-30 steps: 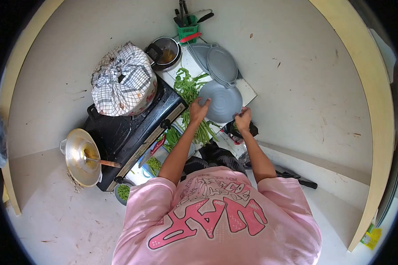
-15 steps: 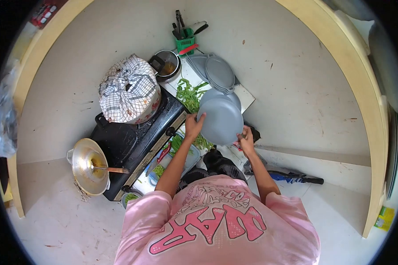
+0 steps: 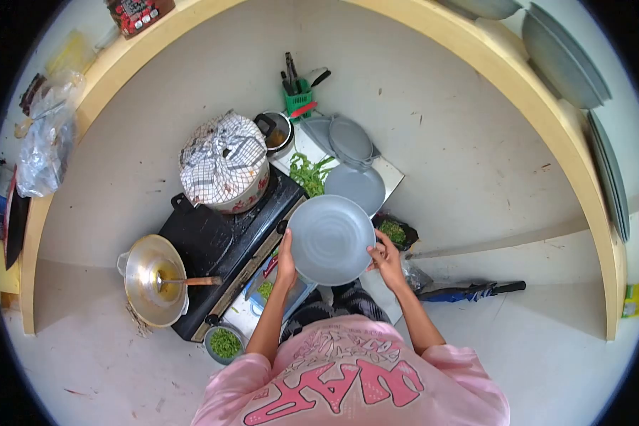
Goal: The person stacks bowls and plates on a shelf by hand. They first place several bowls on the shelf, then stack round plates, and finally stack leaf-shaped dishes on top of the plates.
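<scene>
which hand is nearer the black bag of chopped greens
Right. The right hand grips the grey plate's right rim, just below and beside the black bag of greens. The left hand holds the opposite rim, with the whole plate between it and the bag.

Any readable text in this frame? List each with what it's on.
"WAR": big pink letters on the person's pink shirt, seen upside down.
Smaller white script above it on the shirt: too distorted to read.
Red packet on the wooden ledge: print too small.
Yellow-green pack at right: too small.
</scene>
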A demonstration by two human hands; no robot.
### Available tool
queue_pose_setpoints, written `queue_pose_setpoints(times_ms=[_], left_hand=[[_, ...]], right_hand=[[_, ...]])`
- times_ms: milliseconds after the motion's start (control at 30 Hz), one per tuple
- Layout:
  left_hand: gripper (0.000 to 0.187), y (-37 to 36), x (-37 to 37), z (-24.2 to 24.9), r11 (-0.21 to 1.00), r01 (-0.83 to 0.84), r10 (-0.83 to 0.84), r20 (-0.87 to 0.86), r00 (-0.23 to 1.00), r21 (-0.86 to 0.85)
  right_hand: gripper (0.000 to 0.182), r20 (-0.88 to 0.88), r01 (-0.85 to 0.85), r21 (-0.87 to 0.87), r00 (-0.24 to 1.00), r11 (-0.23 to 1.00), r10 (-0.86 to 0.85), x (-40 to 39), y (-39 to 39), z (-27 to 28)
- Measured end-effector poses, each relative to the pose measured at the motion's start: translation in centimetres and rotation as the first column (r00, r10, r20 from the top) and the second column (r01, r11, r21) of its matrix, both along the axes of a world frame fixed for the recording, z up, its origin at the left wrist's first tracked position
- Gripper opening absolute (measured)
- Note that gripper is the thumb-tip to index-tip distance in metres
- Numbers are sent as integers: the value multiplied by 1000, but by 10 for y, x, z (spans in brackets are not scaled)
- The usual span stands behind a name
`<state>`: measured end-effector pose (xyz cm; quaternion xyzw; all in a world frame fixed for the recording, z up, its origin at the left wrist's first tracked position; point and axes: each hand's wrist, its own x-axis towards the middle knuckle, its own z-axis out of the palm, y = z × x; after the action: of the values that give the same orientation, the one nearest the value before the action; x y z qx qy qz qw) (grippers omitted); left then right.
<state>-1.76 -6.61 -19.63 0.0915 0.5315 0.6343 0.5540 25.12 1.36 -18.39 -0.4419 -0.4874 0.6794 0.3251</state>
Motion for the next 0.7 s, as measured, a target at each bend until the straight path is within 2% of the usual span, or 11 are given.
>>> queue_pose_setpoints(times_ms=[100,167,200,300,433,500,600,700], left_hand=[[73,-11,11,35,998,-1,0,16,1000,67],[71,-14,17,40,995,36,-37,17,999,89],[70,-16,22,48,992,67,-69,12,998,105],[67,-18,40,79,978,149,-160,63,985,143],[62,-17,69,121,935,247,-283,114,952,254],[59,-15,87,143,916,278,-305,53,951,290],[58,-12,112,163,874,314,-336,-6,942,370],[59,-5,139,183,805,346,-367,-53,929,482]], right_hand=[[65,0,78,68,997,995,-78,2,-27,33],[67,20,157,92,987,983,-160,8,-44,46],[78,-6,178,45,984,983,-178,14,-50,49],[85,-121,280,248,959,927,-257,29,-66,58],[120,-136,286,303,957,909,-256,52,-92,139],[143,-167,259,323,962,910,-214,71,-103,165],[173,40,149,591,976,793,-213,105,-111,173],[180,25,115,830,970,546,-242,133,-110,198]])
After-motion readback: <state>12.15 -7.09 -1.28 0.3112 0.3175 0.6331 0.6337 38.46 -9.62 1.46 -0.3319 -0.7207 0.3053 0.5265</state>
